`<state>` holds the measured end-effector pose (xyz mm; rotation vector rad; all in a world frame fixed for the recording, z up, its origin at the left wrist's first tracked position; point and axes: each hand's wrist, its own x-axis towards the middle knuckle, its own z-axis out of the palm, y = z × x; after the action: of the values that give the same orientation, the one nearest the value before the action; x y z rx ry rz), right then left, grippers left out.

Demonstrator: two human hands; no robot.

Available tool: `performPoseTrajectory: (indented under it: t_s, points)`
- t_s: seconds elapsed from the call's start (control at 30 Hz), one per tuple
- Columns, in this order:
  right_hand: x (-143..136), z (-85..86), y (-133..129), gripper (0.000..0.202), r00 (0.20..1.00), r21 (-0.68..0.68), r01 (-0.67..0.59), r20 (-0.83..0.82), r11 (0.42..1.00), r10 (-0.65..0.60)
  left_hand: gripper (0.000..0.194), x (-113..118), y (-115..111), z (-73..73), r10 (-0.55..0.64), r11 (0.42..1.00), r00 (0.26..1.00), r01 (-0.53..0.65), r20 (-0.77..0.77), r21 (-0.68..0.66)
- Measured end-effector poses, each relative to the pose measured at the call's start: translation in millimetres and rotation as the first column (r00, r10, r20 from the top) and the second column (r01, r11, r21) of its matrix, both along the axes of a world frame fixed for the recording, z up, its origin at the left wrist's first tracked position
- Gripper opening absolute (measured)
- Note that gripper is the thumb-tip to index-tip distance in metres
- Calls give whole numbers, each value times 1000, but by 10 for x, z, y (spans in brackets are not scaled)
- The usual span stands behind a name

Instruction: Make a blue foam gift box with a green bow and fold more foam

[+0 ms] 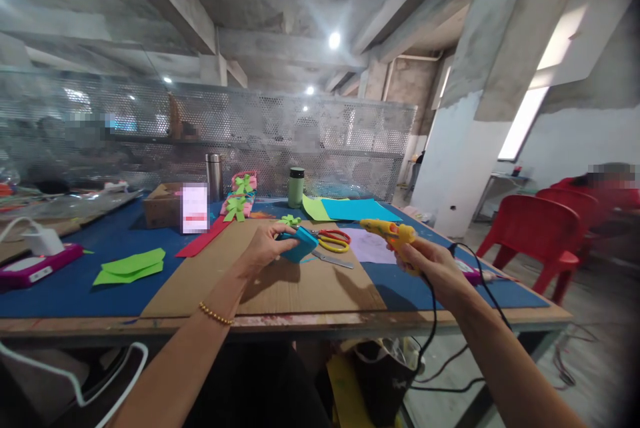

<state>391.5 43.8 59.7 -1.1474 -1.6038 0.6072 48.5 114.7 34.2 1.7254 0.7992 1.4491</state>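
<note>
Between the thumb and fingers of my left hand (267, 247) is a small blue box-like piece (301, 245), apparently of paper or felt, held above the cardboard sheet (210, 281). My right hand (433, 265) is closed around the grip of a yellow glue gun (393, 231), its nozzle pointing left toward the blue piece. A black cord trails down from the glue gun. Just behind the blue piece lie scissors with red and yellow handles (334, 241). A metal blade (334, 261) rests on the cardboard, and a green bow (290, 220) sits farther back.
Blue sheets (360, 209), a lilac sheet (373, 248) and green pieces (131, 267) lie around the cardboard. A green tumbler (296, 188), a steel flask (214, 176) and a cardboard box (163, 207) stand behind. Purple power strips (43, 267) occupy both sides. Red chairs (530, 235) stand right.
</note>
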Motion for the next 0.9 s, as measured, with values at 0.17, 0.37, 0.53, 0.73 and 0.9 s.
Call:
performPoseTrajectory:
  t_s: [0.17, 0.37, 0.53, 0.73, 0.9]
  points:
    - [226, -172, 203, 58, 904, 245, 180, 342, 953, -258, 35, -28, -21, 29, 46, 992, 987, -27, 153, -127]
    - [462, -520, 457, 44, 633, 393, 246, 627, 886, -454, 37, -52, 31, 31, 83, 986, 953, -37, 292, -160]
    - [537, -660, 539, 36, 476, 333, 294, 762, 896, -439, 38, -75, 111, -6, 89, 983, 919, -19, 384, -183]
    - [560, -640, 568, 37, 435, 273, 293, 816, 916, -382, 35, -87, 133, -12, 87, 981, 894, -1, 439, -192]
    - [430, -501, 452, 36, 297, 366, 291, 844, 884, -447, 46, -49, 106, 22, 63, 960, 844, 94, 532, -263]
